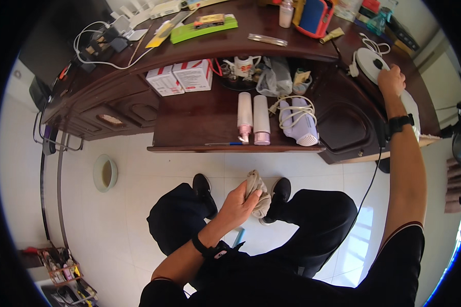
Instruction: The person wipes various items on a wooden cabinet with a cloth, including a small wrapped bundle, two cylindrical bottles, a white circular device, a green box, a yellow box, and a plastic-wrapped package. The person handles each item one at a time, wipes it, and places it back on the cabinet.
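My left hand is closed around a crumpled beige cloth, held above the floor between my knees. On the right of the desk, my right hand is at the edge of a round white lid-like top with a black knob. Its fingers are bent; what they grip is hidden. Part of another white object shows beside my right forearm. Ahead of me, an open drawer holds two pale pump bottles, a lavender hair dryer wrapped in its cord, and white boxes.
A bowl of murky liquid stands on the floor at left. Farther back in the drawer are a white teapot and a plastic bag. The desktop carries a green case and cables. A black cord hangs near my right knee.
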Tool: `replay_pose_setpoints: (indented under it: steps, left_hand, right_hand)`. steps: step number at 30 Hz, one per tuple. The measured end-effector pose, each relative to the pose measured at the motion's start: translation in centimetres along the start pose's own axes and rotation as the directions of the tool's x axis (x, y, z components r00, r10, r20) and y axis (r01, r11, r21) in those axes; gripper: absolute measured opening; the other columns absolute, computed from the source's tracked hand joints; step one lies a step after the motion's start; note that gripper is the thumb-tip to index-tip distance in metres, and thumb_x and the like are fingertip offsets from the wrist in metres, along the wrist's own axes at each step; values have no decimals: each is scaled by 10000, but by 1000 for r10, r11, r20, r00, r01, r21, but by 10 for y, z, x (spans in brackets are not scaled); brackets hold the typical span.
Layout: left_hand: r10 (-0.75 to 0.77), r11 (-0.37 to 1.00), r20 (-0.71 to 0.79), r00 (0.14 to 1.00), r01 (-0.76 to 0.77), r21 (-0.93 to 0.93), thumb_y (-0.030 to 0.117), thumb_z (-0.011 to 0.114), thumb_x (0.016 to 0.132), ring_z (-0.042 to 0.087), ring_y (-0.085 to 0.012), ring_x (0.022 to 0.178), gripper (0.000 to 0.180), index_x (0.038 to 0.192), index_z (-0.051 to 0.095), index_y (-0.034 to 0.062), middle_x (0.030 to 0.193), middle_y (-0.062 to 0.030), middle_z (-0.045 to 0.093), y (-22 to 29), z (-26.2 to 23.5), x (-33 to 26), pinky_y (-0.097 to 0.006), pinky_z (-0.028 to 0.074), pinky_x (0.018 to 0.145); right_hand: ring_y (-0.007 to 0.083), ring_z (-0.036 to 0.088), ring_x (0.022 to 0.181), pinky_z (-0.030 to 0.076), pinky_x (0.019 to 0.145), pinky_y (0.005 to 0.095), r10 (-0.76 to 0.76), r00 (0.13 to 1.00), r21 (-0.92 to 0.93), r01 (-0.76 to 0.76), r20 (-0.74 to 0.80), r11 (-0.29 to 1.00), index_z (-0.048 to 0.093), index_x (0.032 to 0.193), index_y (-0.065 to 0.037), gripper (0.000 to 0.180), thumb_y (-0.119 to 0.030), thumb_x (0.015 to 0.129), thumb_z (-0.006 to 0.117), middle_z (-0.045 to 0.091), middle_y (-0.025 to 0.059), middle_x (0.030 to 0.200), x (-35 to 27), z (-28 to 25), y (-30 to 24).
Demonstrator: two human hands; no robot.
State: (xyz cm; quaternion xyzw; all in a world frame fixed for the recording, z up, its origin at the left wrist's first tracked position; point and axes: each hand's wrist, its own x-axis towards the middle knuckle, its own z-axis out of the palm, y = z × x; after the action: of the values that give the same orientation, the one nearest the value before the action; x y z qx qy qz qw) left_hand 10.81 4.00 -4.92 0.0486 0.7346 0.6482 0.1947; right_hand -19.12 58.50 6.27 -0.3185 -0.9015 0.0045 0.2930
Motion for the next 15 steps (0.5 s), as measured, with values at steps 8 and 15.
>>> replay_pose_setpoints:
  steps: [8,15]
  left_hand:
    - [162,968,15,987,-156,-195,194,605,1115,633,-110,895,237,1222,624,-17,1007,-58,706,79,-45,33,-329,551,809]
    - [185,934,-5,983,-177,-310,198,588,1129,623,-89,906,263,1286,616,-12,1027,-36,702,86,-78,59,-304,547,809]
  right_hand:
    - [411,625,1227,479,1061,534,-524,775,46,574,-352,818,653,1348,-75,441,-162,917,677,685,198,1266,-47,-68,-64]
    - [432,615,1195,485,1068,524,-836,475,350,859,-274,374,613,1361,-13,490,-123,907,762,662,218,1243,-146,-115,-220]
